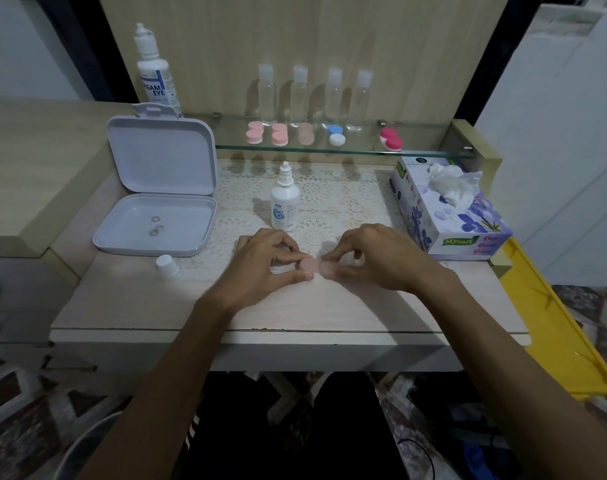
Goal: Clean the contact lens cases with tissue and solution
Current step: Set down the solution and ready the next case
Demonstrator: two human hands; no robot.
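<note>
While both hands meet near the front middle of the table [122, 299], the left hand [264, 261] and the right hand [367, 258] each pinch one end of a pale pink contact lens case [315, 265], held just above the tabletop. Behind them an uncapped small solution bottle [285, 202] stands upright on the lace mat [347, 199]; its white cap [167, 266] sits apart at left. At right stands a tissue box [451, 213], tissue poking out. More cases line the glass shelf [360, 152].
</note>
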